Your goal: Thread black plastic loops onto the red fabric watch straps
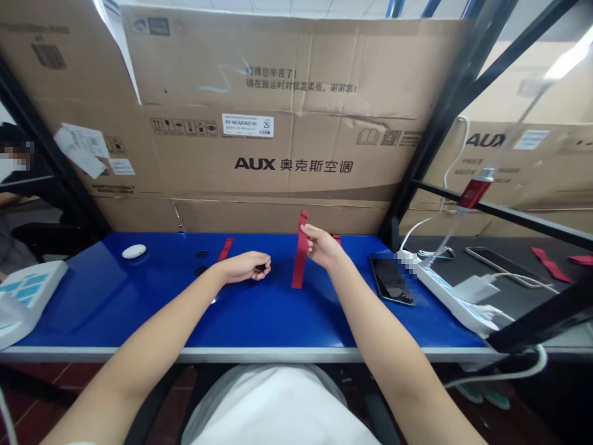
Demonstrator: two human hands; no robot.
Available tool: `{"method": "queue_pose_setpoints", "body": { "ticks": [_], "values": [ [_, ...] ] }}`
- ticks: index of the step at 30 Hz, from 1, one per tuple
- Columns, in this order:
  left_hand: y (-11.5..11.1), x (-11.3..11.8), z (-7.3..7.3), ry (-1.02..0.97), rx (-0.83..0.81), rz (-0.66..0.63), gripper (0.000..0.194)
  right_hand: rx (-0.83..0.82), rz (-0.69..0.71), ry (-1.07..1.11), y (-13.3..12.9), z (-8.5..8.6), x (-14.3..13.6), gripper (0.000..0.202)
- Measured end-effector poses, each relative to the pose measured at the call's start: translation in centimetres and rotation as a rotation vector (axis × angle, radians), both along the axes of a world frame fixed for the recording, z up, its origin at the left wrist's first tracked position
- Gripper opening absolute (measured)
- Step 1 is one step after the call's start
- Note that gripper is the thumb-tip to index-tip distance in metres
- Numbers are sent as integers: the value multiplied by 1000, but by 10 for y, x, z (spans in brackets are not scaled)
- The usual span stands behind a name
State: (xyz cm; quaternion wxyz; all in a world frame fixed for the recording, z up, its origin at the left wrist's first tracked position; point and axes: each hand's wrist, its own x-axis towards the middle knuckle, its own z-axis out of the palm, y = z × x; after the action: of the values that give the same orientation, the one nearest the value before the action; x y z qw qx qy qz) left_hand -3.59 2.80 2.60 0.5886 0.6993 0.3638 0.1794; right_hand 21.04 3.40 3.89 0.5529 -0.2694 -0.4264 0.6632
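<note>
My right hand (323, 246) pinches a red strap (300, 262) near its upper end, and the strap hangs down over the blue table (152, 309). To the left of it, my left hand (245, 267) is closed around a small black piece (261, 267), mostly hidden by the fingers; it may be a buckle. Two small black pieces lie beyond my left wrist, one black ring-like piece (202, 253) and a darker one (200, 270). Behind my left hand lies another red strap (226, 248). A bit of red strap (337, 238) shows behind my right hand.
A phone (393, 281) and a white power strip (451, 300) with cables lie on the right. On the left are a white oval object (134, 251) and a white-and-blue device (32, 296). A cardboard sheet (278, 136) stands along the back, and a black metal frame (430, 111) rises at right.
</note>
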Motion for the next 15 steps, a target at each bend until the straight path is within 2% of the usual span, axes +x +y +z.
{"method": "queue_pose_setpoints", "body": {
  "ticks": [3,5,7,9,12,15],
  "values": [
    [4,16,-12,-65,172,118,54,-56,93,-38,-3,-9,-26,37],
    [3,25,-16,-70,245,127,61,-68,90,-60,-1,-16,-40,36],
    [2,27,-16,-68,279,127,60,-68,43,-85,3,-23,-46,33],
    [3,23,-12,-40,300,152,53,-50,-4,-117,5,-29,-47,31],
    [9,9,-9,57,350,156,45,-15,2,-161,7,-35,-46,26],
    [17,-2,-8,259,516,151,42,-14,6,-237,11,-40,-46,21]
  ]
}}
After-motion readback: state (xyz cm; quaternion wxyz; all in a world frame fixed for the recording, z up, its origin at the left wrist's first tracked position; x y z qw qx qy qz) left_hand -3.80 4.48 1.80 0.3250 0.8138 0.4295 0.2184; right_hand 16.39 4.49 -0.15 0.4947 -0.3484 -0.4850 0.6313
